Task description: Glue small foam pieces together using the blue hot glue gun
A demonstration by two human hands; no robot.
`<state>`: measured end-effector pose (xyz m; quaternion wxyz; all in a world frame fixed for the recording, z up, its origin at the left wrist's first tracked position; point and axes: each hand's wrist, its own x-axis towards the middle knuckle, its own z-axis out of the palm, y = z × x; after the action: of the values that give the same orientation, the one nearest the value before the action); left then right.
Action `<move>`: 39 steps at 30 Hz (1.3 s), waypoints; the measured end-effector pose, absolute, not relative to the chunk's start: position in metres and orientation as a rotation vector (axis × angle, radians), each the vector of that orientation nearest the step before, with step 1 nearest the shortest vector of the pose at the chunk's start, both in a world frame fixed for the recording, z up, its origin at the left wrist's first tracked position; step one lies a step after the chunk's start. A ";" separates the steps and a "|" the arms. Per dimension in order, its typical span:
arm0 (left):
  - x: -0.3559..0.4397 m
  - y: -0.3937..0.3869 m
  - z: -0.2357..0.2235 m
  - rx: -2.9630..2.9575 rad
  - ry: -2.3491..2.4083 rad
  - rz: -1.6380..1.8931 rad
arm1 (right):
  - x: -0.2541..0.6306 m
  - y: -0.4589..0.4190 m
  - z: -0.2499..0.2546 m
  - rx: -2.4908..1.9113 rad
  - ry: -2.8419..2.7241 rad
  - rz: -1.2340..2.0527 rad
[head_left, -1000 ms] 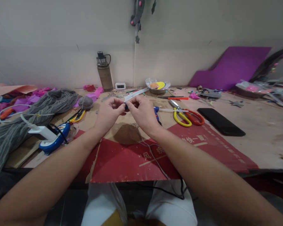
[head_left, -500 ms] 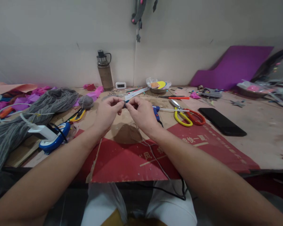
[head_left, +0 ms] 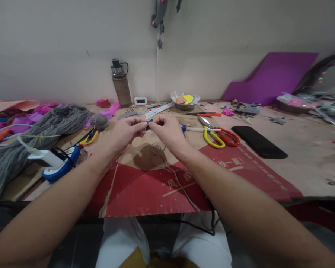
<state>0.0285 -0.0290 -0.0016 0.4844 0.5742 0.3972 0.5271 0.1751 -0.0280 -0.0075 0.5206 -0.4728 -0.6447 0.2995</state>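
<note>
Object (head_left: 150, 121), small and partly blue, sits pinched between left hand (head_left: 128, 133) and right hand (head_left: 169, 133).

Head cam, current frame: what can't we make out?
All in the head view:
Small teal-and-dark piece: mostly covered by the fingers of the left hand and right hand; shape unclear.
Blue tool, probably a glue gun: largely hidden behind the right hand.
White digital clock: digits too small to read.
Hanging grey figure: cut off by the top edge.
Grey yarn hank: cut off by the left edge.
</note>
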 end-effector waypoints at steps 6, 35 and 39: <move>0.021 -0.024 -0.003 1.495 0.988 1.186 | 0.177 -0.028 -0.008 -1.119 -1.553 0.701; 0.012 -0.009 -0.011 1.477 1.127 1.350 | 0.174 -0.028 -0.025 -0.983 -1.755 0.509; 0.003 -0.002 -0.015 1.531 1.251 1.406 | 0.177 -0.026 -0.028 -1.021 -1.797 0.524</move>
<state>0.0033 -0.0022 -0.0148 0.3504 0.5910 0.4830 0.5428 0.1768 -0.0260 -0.0276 0.4835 -0.4193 -0.7377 0.2150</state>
